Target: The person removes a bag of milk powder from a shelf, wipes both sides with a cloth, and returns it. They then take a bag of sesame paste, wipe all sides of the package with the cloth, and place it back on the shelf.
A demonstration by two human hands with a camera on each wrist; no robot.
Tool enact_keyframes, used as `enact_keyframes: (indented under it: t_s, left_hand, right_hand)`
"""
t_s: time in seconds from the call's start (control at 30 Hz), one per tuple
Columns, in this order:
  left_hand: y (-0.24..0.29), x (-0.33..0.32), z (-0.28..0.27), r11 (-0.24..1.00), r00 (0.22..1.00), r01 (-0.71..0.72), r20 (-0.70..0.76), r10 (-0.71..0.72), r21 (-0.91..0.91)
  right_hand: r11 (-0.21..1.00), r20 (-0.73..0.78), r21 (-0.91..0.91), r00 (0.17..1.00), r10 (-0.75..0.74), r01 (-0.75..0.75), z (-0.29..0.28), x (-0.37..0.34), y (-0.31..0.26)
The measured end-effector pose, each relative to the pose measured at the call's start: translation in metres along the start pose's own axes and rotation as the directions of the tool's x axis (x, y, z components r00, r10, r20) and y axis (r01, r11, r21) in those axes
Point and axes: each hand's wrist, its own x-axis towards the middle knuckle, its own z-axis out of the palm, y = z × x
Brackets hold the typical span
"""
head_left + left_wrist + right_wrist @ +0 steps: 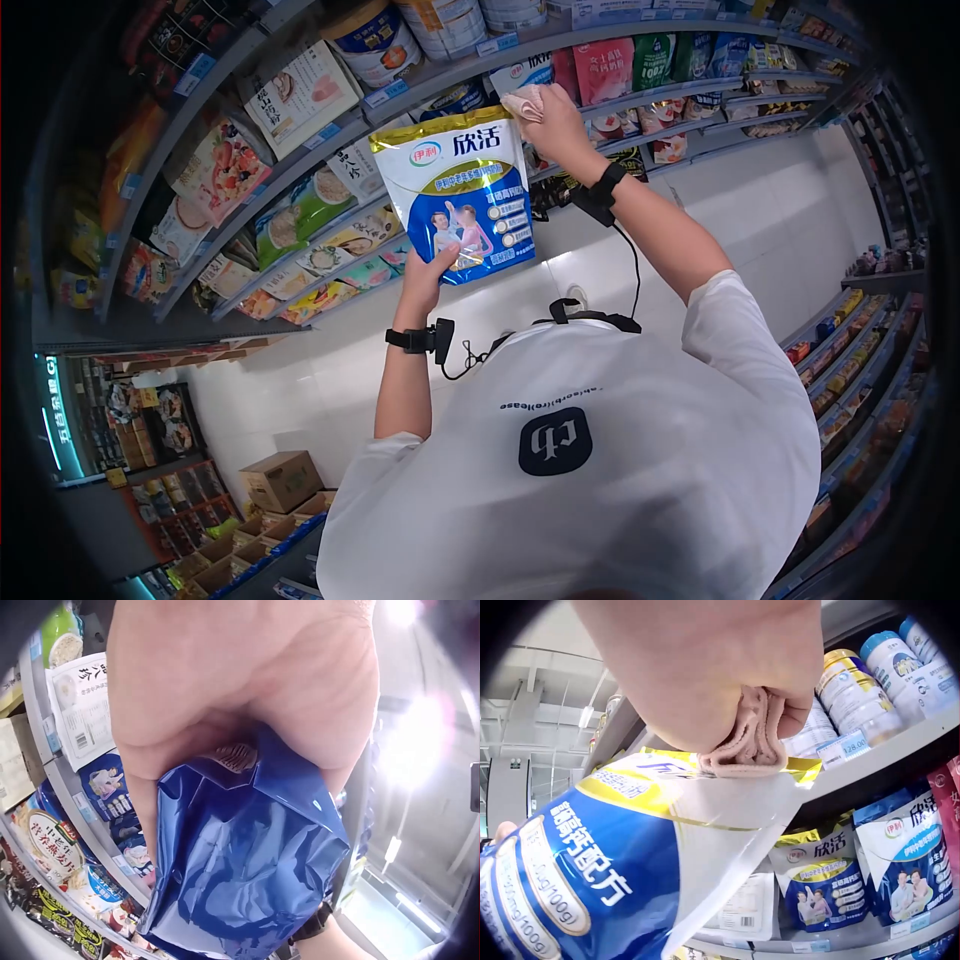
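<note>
A blue, white and gold milk powder bag is held up in front of the shelves, its printed front facing the head camera. My left hand grips it at the lower left edge, with the thumb over the front. In the left wrist view, the bag's creased blue bottom comes out of that hand's grasp. My right hand holds a folded pale pink cloth at the bag's upper right corner. The cloth lies right along the top edge in the right wrist view.
Curved shelves of packaged foods stand close in front. Similar milk powder bags fill a lower tier, with tins above. Cardboard boxes stand at the lower left, and another shelf row runs along the right.
</note>
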Motion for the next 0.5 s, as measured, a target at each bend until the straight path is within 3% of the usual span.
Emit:
enact_keyframes:
  t_s: [0.07, 0.1, 0.13, 0.2, 0.33, 0.4, 0.47, 0.5]
  left_hand:
    - [0.001, 0.002, 0.000, 0.993, 1.000, -0.022, -0.011, 0.021, -0.113]
    - [0.004, 0.002, -0.001, 0.994, 1.000, 0.008, 0.015, -0.007, -0.109]
    - [0.007, 0.001, -0.003, 0.994, 1.000, 0.012, 0.012, -0.011, -0.108]
    - [0.012, -0.001, -0.005, 0.999, 0.997, 0.023, 0.068, -0.025, 0.026]
    - [0.009, 0.004, -0.004, 1.000, 0.995, 0.025, 0.093, -0.023, -0.020]
    - [0.009, 0.003, -0.001, 0.998, 0.999, 0.013, 0.054, -0.010, -0.060]
    - [0.009, 0.004, 0.002, 0.998, 0.998, 0.001, 0.056, 0.003, -0.059]
    - [0.011, 0.003, 0.001, 0.999, 0.998, -0.001, 0.060, 0.003, -0.047]
  right_hand:
    - [0.973, 0.086, 0.216, 0.991, -0.103, 0.082, -0.004, -0.015, -0.010]
    - [0.943, 0.118, 0.261, 0.962, -0.245, 0.208, 0.000, -0.021, -0.009]
    - [0.943, 0.121, 0.264, 0.963, -0.242, 0.204, 0.001, -0.021, -0.007]
    - [0.993, 0.059, 0.082, 0.994, -0.093, 0.088, 0.000, -0.014, 0.000]
    - [0.999, -0.038, 0.052, 0.999, -0.004, 0.006, -0.003, -0.004, 0.002]
    - [0.997, 0.004, 0.067, 0.999, 0.039, -0.039, -0.003, -0.012, -0.005]
    - [0.963, 0.148, 0.234, 0.975, -0.168, 0.130, -0.006, -0.023, -0.018]
    - [0.933, 0.133, 0.280, 0.953, -0.271, 0.226, -0.012, -0.024, -0.030]
